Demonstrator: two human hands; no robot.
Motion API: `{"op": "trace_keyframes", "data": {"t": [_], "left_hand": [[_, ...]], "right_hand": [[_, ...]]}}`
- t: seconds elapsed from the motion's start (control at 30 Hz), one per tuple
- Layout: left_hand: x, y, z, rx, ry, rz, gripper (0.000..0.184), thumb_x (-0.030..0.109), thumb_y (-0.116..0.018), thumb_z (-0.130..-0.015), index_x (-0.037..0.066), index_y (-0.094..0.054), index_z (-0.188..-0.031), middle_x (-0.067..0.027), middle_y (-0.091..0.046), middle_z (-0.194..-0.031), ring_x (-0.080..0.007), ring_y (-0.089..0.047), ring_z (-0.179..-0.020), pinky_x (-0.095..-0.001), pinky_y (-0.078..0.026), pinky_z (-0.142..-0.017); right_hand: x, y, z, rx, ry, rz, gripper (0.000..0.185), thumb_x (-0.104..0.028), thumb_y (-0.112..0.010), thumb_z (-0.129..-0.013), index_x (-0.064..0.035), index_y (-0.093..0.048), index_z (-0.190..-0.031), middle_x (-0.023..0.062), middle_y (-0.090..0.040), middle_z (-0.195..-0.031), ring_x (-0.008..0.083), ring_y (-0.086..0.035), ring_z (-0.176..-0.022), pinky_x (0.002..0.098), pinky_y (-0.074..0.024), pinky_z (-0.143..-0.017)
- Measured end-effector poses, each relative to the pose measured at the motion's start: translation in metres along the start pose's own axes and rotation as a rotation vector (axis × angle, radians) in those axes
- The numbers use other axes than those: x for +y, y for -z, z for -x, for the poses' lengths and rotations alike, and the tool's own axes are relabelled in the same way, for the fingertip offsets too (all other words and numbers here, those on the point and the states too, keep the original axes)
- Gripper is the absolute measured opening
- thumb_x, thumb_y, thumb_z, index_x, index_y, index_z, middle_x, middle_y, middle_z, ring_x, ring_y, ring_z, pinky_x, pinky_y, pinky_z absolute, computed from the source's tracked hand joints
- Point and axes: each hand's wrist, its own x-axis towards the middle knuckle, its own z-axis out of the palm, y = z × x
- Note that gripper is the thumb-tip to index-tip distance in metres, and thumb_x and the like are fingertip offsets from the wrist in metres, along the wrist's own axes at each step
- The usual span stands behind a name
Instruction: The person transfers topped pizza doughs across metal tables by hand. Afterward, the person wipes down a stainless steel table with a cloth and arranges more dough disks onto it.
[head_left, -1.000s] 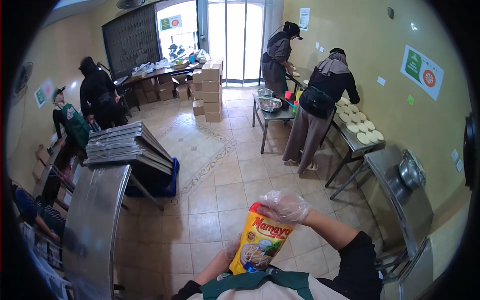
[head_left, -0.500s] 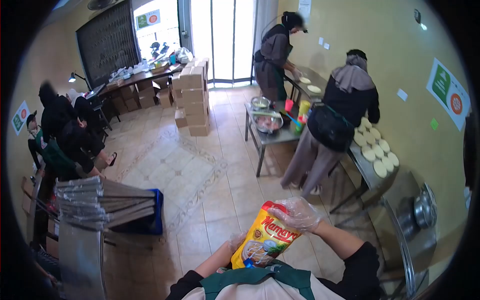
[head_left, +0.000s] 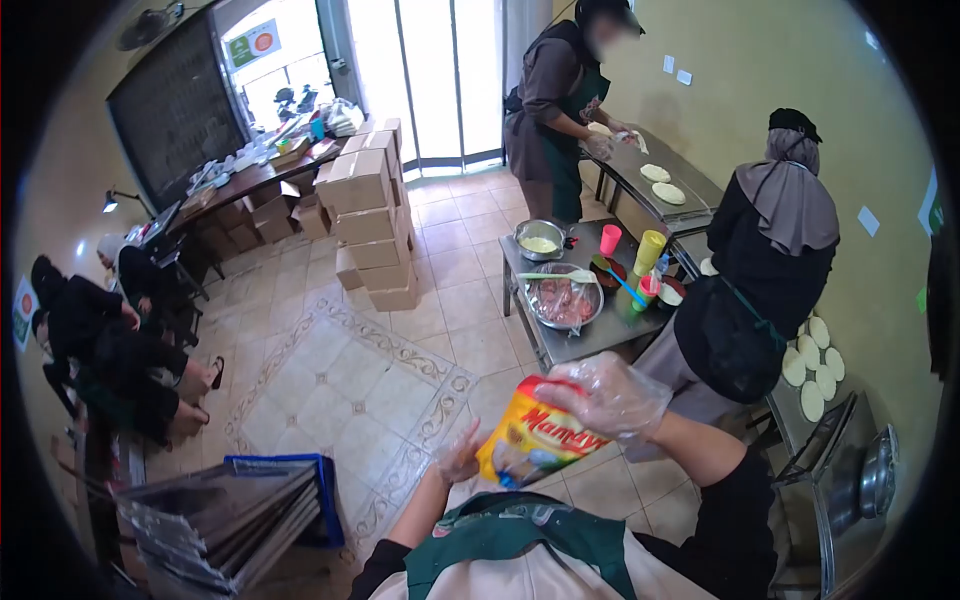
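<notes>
A yellow and red pouch [head_left: 545,430] printed "Mamayo" hangs tilted in front of my chest. My right hand [head_left: 612,397], in a clear plastic glove, is closed around its red top end. At the pouch's left side is my left hand [head_left: 461,453], also gloved, with its fingers apart and pointing up; it is not wrapped round the pouch. Beyond the pouch stands a metal table [head_left: 562,345] with a bowl of pinkish meat [head_left: 564,302] under clear plastic, a smaller bowl [head_left: 539,240] of pale food, and a pink cup [head_left: 610,239].
One person [head_left: 560,110] handles dough at a back table; another [head_left: 770,260] stands close on the right beside flat dough rounds [head_left: 812,403]. Stacked cardboard boxes [head_left: 370,220] stand ahead. Trays [head_left: 220,530] in a blue crate are at lower left. People [head_left: 110,340] sit at far left.
The view has moved closer to the table with the bowls. The pouch has tilted further over, and my left hand has come away from its side with the fingers spread.
</notes>
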Motion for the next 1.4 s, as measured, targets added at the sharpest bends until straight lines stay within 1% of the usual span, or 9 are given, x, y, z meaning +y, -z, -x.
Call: {"op": "trace_keyframes", "data": {"t": [0.07,0.27,0.47,0.7,0.93,1.1,1.3,1.37,1.4], "left_hand": [[0.036,0.046,-0.057,-0.208,0.061,0.317,0.079,0.068,-0.026,-0.084,0.011,-0.030,-0.138,-0.0106,-0.039,-0.138,-0.0255,-0.040,-0.124,-0.0410,-0.032,-0.103],[0.142,0.095,-0.164,-0.061,0.114,0.102,0.077,0.067,-0.025,-0.085,0.011,-0.026,-0.139,-0.0137,-0.039,-0.137,-0.0289,-0.043,-0.121,-0.0421,-0.035,-0.101],[0.177,0.176,-0.255,0.069,0.237,0.046,0.072,0.063,-0.031,-0.087,0.011,-0.029,-0.137,-0.0117,-0.043,-0.133,-0.0266,-0.046,-0.116,-0.0404,-0.036,-0.097],[0.202,0.301,-0.290,0.551,0.414,-0.011,0.076,0.065,-0.033,-0.085,0.011,-0.027,-0.138,-0.0110,-0.042,-0.134,-0.0273,-0.044,-0.119,-0.0406,-0.033,-0.098],[0.272,0.355,-0.352,0.908,0.341,-0.078,0.069,0.058,-0.036,-0.087,0.009,-0.032,-0.135,-0.0128,-0.045,-0.131,-0.0276,-0.045,-0.118,-0.0400,-0.035,-0.097],[0.356,0.322,-0.494,0.809,0.076,-0.411,0.053,0.043,-0.050,-0.088,0.008,-0.043,-0.127,-0.0108,-0.059,-0.112,-0.0202,-0.057,-0.097,-0.0303,-0.043,-0.084],[0.429,0.236,-0.692,-0.009,-0.177,-1.229,0.024,0.019,-0.052,-0.088,0.005,-0.059,-0.107,-0.0110,-0.061,-0.107,-0.0195,-0.059,-0.096,-0.0322,-0.046,-0.082],[0.378,0.272,-0.760,-0.417,-0.566,-1.321,0.032,0.021,-0.053,-0.088,0.004,-0.054,-0.116,-0.0119,-0.061,-0.106,-0.0215,-0.057,-0.102,-0.0296,-0.044,-0.088],[0.348,0.287,-0.793,-0.463,-0.424,-1.311,0.031,0.021,-0.055,-0.086,0.005,-0.056,-0.113,-0.0115,-0.061,-0.106,-0.0204,-0.057,-0.102,-0.0299,-0.044,-0.087]], "right_hand": [[0.041,0.017,-0.038,-0.054,-0.101,0.204,0.016,-0.017,-0.051,-0.086,-0.0086,-0.063,-0.094,0.0113,-0.061,-0.095,0.0252,-0.063,-0.075,0.0355,-0.0492,-0.063],[0.193,0.059,-0.145,0.421,-0.413,0.080,0.032,-0.029,-0.057,-0.087,0.0027,-0.060,-0.086,0.0218,-0.059,-0.072,0.0361,-0.059,-0.069,0.0369,-0.0450,-0.061],[0.348,0.109,-0.224,0.547,-0.497,0.310,0.033,-0.031,-0.053,-0.088,0.0009,-0.061,-0.087,0.0246,-0.060,-0.079,0.0393,-0.059,-0.076,0.0427,-0.0452,-0.065],[0.540,0.121,-0.278,0.563,-0.703,0.353,0.033,-0.035,-0.049,-0.089,-0.0042,-0.061,-0.087,0.0235,-0.060,-0.080,0.0404,-0.057,-0.078,0.0466,-0.0444,-0.067],[0.661,0.094,-0.290,0.536,-0.889,0.441,0.035,-0.038,-0.043,-0.090,-0.0061,-0.059,-0.086,0.0215,-0.060,-0.076,0.0387,-0.059,-0.074,0.0470,-0.0454,-0.064],[0.718,0.066,-0.281,0.548,-0.955,0.554,0.034,-0.036,-0.044,-0.090,-0.0071,-0.058,-0.081,0.0202,-0.058,-0.066,0.0386,-0.058,-0.065,0.0484,-0.0443,-0.058],[0.741,0.053,-0.287,0.385,-1.222,0.582,0.030,-0.036,-0.048,-0.088,-0.0080,-0.057,-0.080,0.0167,-0.059,-0.063,0.0328,-0.062,-0.063,0.0446,-0.0461,-0.054],[0.748,0.054,-0.287,0.257,-1.152,0.669,0.030,-0.035,-0.051,-0.086,-0.0067,-0.057,-0.079,0.0143,-0.059,-0.062,0.0310,-0.062,-0.060,0.0437,-0.0456,-0.052],[0.752,0.051,-0.285,0.264,-1.187,0.658,0.030,-0.035,-0.051,-0.086,-0.0067,-0.057,-0.079,0.0143,-0.059,-0.062,0.0310,-0.062,-0.060,0.0437,-0.0456,-0.052]]}}
